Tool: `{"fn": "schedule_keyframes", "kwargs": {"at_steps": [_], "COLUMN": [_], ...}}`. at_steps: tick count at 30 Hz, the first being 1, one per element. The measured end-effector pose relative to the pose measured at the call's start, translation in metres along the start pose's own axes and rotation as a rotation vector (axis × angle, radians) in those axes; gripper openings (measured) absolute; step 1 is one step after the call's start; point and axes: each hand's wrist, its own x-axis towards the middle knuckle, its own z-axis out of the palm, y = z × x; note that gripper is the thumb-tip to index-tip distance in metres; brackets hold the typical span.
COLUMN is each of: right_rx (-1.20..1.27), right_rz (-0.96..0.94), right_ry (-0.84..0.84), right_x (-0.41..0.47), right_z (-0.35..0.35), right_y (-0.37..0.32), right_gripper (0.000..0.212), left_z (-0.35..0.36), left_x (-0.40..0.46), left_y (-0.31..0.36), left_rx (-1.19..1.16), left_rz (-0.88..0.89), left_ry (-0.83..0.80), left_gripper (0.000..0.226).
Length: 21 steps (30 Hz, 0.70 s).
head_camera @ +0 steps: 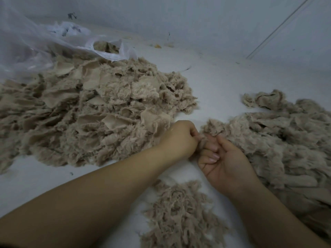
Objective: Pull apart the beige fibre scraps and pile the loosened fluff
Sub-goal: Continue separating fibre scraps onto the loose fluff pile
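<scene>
Now, at the far left, a thin plastic bag [44, 45] lies open on the white tabletop [215, 83], and some beige material shows inside its mouth. Just in front of the bag spreads a big heap of beige scraps [93, 111]; flat woven backings are visible among the fluffy parts, so I judge that this heap is not yet worked.

Moving to the middle, the left hand [179, 138] is curled into a fist, and its fingertips pinch one end of a small fibre scrap [203, 140]. The right hand [222, 158] lies palm up just beside it, with the fingers bent inward and the thumb pressing the other end of the same scrap. The two hands almost touch, with the scrap clamped between them. In my judgement the step in hand is the pulling apart of this one piece, and the pull is only at its beginning, because the scrap looks compact.

Below the hands, near the person, lies a smaller pile of loosened fluff [179, 215], stringy and without flat backing. To the right lies another large heap [279, 144], touching the right hand's thumb side; I cannot tell if it holds finished or unfinished material.

The next move probably calls for drawing the hands away from each other, with a firm pinch on both ends so the fibres do not slip, and then for dropping the loose tuft onto the pile of loosened fluff.
</scene>
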Motion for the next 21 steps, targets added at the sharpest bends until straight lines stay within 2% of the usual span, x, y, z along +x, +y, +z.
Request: {"fn": "schedule_keyframes", "kwargs": {"at_steps": [2,5,8,10,14,17,19,21], "right_rx": [0.008,0.006,0.011,0.008,-0.011,-0.007,0.018,0.026], "right_rz": [-0.006,-0.012,-0.014,-0.023,-0.041,-0.042,-0.016,0.004], "right_ry": [0.03,0.052,0.027,0.004,-0.024,-0.007,0.013,0.024], "right_x": [0.001,0.001,0.001,0.001,0.0,-0.002,-0.002,-0.002], "right_z": [-0.001,-0.001,-0.001,-0.002,-0.001,-0.001,-0.002,-0.002], "right_y": [-0.001,-0.001,-0.001,0.0,0.002,0.0,-0.001,-0.002], "right_gripper": [0.016,0.026,0.017,0.016,0.014,0.012,0.019,0.03], "left_z": [-0.005,-0.013,-0.016,-0.015,-0.006,0.001,0.002,-0.003], "left_x": [-0.007,-0.019,-0.02,-0.013,0.001,0.001,0.0,-0.006], "left_y": [-0.003,-0.009,-0.007,-0.001,0.015,0.019,0.013,0.005], "left_rx": [-0.089,-0.224,-0.216,-0.123,0.245,0.377,0.243,-0.062], "left_rz": [-0.018,-0.021,-0.028,-0.033,-0.031,-0.044,-0.045,-0.051], "left_ry": [0.006,0.008,0.04,0.014,-0.086,-0.094,-0.066,-0.032], "left_gripper": [0.026,0.025,0.019,0.012,0.029,0.014,0.02,0.026]}}
